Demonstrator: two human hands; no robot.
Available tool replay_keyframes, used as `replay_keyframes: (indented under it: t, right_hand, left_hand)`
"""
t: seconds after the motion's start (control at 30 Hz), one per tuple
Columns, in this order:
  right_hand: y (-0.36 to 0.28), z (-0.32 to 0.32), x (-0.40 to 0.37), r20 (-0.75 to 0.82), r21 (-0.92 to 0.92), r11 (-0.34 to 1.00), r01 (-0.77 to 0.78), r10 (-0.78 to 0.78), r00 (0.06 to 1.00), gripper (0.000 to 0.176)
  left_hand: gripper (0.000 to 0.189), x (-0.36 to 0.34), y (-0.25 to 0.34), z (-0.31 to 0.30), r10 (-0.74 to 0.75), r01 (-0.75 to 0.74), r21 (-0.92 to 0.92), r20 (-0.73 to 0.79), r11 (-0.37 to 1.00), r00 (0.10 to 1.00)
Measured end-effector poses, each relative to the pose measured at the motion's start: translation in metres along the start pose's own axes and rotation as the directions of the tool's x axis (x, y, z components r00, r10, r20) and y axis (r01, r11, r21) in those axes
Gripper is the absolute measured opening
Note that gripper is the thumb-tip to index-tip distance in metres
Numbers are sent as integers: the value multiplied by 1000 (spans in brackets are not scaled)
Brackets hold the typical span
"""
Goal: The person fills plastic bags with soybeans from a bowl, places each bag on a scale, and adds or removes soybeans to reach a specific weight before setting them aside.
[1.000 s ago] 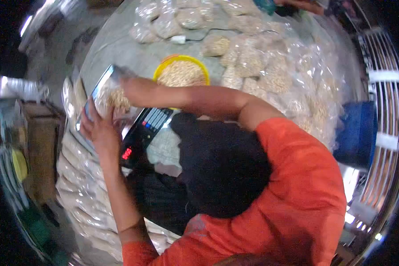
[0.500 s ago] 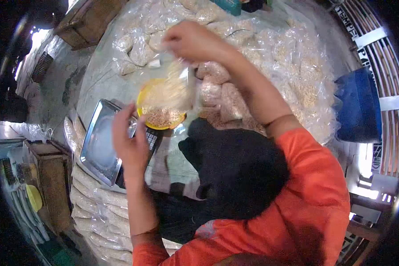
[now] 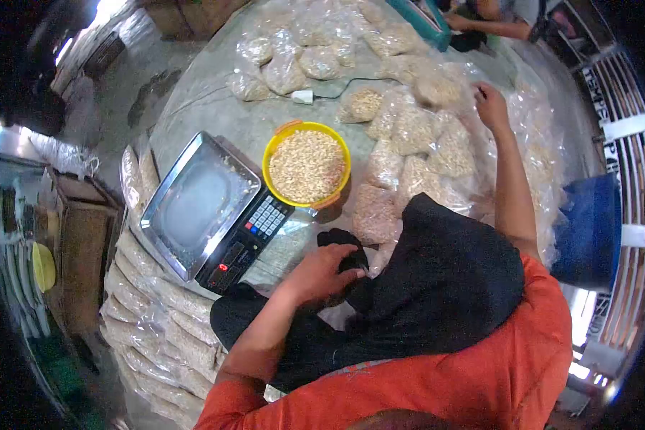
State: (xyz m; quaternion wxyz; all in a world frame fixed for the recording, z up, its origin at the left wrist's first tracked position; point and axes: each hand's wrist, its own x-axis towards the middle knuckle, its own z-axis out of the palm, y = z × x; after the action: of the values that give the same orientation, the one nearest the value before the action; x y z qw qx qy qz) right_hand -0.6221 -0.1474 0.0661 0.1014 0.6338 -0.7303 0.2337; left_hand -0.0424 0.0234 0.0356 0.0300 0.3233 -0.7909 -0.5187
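A yellow basin [image 3: 270, 159] with orange handles stands on the floor, filled with pale beans or kernels [image 3: 307, 166]. Beside it is a digital scale [image 3: 231, 264] whose bare metal pan [image 3: 201, 204] carries a few crumbs; its display glows red. My left hand [image 3: 326, 272] rests against black cloth [image 3: 342, 240] near my foot, fingers and thumb apart. Out to the right, my right hand [image 3: 491, 107] has curled fingers above clear plastic bags of pale beans [image 3: 451, 150]. Whatever sits in its fingertips, if anything, is too small to make out.
Filled bags lie stacked at lower left [image 3: 158, 315] and spread at the back [image 3: 315, 61]. A cable with a white plug block [image 3: 302, 97] crosses the floor. A blue bin [image 3: 588, 229] stands right. Another person's arm [image 3: 491, 27] shows beyond a teal crate [image 3: 426, 21].
My right hand has moved from above the basin, where pale beans were falling, to the bags at right. My left hand left the basin's side for the black cloth. The basin looks fuller.
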Motion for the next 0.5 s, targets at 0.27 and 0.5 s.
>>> replay_keyframes:
  t: [0.27,0.5]
  right_hand:
    - [-238,56,71,181,354,933,64,-136,974,48]
    - [-387,288,139,551,49,999,-21,-10,835,77]
  left_hand:
    - [58,30,-34,-27,-80,126,-213,214,969,974]
    - [47,27,-99,-13,-67,114,-342,146,933,987]
